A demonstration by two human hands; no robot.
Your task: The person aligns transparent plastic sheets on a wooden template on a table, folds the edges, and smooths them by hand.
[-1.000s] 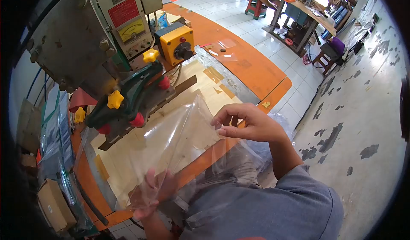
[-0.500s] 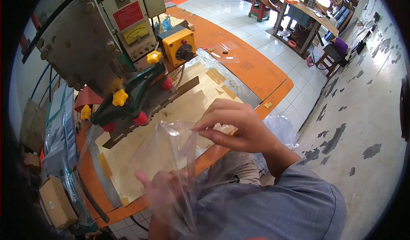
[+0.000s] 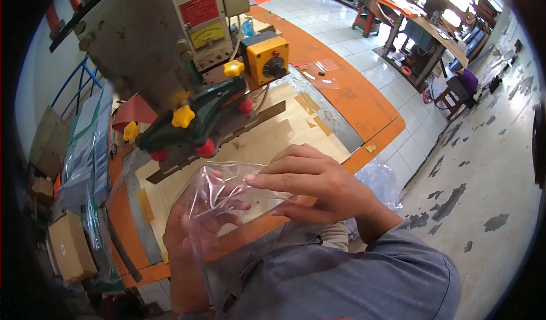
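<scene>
A clear plastic sheet or pouch (image 3: 207, 197), creased and shiny, is held up above the near edge of the work surface. My left hand (image 3: 181, 220) shows through it with fingers apart and slightly bent. Whether that hand is inside the plastic or behind it I cannot tell. From the right, my right hand (image 3: 318, 183) reaches over with fingers stretched out, a fingertip touching the plastic's upper part. Its thumb sits lower, apart from the fingers. Beyond both hands is a press-like machine with a dark green clamp bar (image 3: 196, 124) and a long metal strip (image 3: 250, 128).
The machine carries yellow star knobs (image 3: 183, 116) and a yellow control box (image 3: 267, 59). A pale board (image 3: 278, 141) lies on the orange table (image 3: 364, 92). A cardboard box (image 3: 73, 246) stands at left, crumpled clear plastic (image 3: 380, 184) at right, and a peeling wall (image 3: 483, 166) beyond.
My left hand has come up and left behind the plastic, its fingers spreading. My right hand has relaxed from a pinch to stretched fingers. The plastic is wider, and the view has shifted.
</scene>
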